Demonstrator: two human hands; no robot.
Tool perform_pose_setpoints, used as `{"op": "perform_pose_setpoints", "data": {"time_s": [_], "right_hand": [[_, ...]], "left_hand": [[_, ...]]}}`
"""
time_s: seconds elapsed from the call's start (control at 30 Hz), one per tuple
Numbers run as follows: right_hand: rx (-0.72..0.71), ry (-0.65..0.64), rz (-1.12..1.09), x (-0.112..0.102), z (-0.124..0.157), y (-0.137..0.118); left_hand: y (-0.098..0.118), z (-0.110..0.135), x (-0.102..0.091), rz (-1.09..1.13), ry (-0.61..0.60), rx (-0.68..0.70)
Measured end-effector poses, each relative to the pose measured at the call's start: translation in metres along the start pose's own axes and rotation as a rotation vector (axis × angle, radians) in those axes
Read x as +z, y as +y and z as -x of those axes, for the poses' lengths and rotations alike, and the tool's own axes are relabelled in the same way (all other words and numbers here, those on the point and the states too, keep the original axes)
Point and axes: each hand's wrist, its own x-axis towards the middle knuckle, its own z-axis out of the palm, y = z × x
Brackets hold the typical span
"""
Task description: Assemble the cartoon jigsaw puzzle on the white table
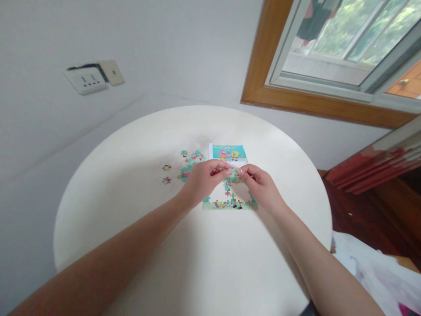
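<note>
My left hand [208,176] and my right hand [260,182] meet over the upper part of a partly assembled jigsaw puzzle [226,205]. Pinched between both hands' fingertips is a small greenish puzzle piece [233,172]; its outline is partly covered. Below the hands the puzzle's bottom strip shows green and yellow pictures, with a short column of joined pieces rising in the middle. Just beyond the fingers lies a picture card [228,152] with a pink and a yellow cartoon figure on turquoise. Several loose puzzle pieces [185,172] are scattered left of my left hand, which hides some of them.
The round white table [131,193] stands against a pale wall with a socket [87,80]. A wood-framed window [329,105] is at the upper right. Red cloth [371,162] hangs at the right, and white plastic bags [368,267] lie beside the table's right edge.
</note>
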Motion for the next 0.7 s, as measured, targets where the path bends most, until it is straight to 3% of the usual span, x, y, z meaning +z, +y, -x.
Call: {"op": "perform_pose_setpoints", "data": {"time_s": [0.13, 0.23, 0.33, 0.5, 0.7], "right_hand": [[0.000, 0.013, -0.041, -0.002, -0.001, 0.000], [-0.006, 0.019, -0.001, -0.002, -0.002, 0.001], [-0.027, 0.033, 0.095, -0.004, -0.004, 0.004], [-0.105, 0.011, 0.303, -0.009, -0.010, 0.014], [-0.088, -0.047, 0.610, -0.007, -0.012, 0.019]], "left_hand": [[0.000, 0.002, 0.007, 0.202, -0.085, -0.045], [0.000, 0.005, 0.010, 0.220, -0.176, -0.050], [-0.002, 0.006, 0.006, 0.048, -0.228, 0.026], [-0.017, 0.001, -0.008, -0.319, -0.175, 0.242], [-0.028, 0.003, -0.005, -0.492, -0.175, 0.320]]}}
